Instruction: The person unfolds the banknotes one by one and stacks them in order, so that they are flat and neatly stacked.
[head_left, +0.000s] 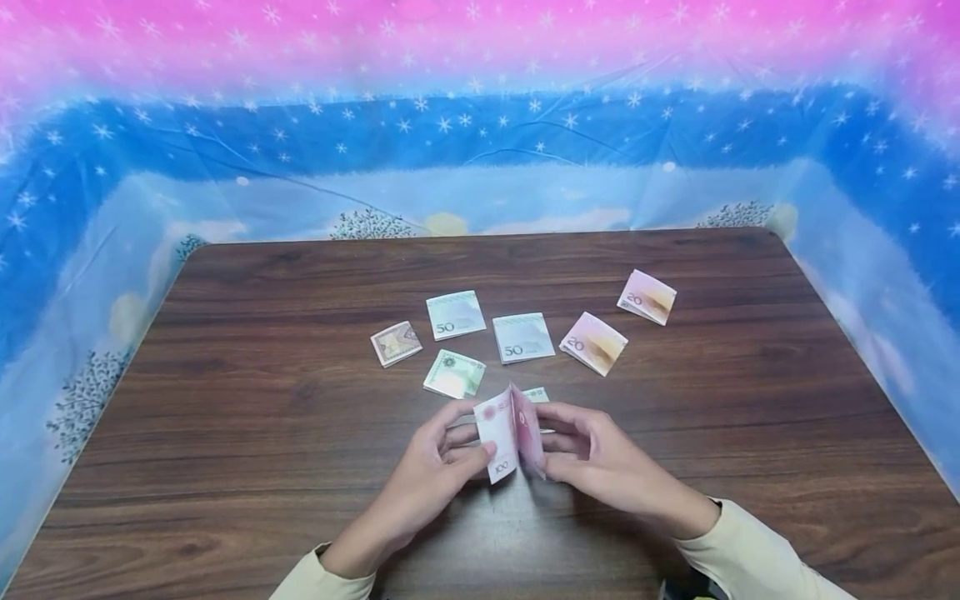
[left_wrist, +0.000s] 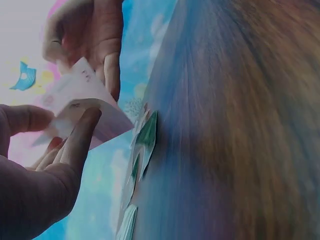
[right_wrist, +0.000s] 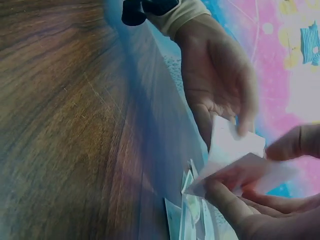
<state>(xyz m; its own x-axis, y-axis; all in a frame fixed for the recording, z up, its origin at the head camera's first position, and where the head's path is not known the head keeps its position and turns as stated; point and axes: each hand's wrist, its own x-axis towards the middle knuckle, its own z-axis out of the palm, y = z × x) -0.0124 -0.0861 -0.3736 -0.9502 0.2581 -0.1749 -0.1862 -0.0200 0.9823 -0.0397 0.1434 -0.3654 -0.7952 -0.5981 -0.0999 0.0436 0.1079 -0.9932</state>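
Note:
A pink 100 banknote (head_left: 496,437), creased down its middle, stands half folded like a small tent above the near part of the table. My left hand (head_left: 442,458) pinches its left half, the thumb on the printed face and the fingers behind. On the other half, my right hand (head_left: 611,458) grips the outer edge between thumb and fingers. The left wrist view shows the banknote (left_wrist: 92,100) spread between both hands, clear of the wood. Just behind it lies a green folded note (head_left: 537,396), mostly hidden.
Folded banknotes lie on the dark wooden table (head_left: 247,433): a brown one (head_left: 396,343), a green one (head_left: 454,373), two marked 50 (head_left: 456,314) and two marked 20 (head_left: 594,343). A snowflake-patterned cloth (head_left: 480,133) hangs round the table's far side and ends.

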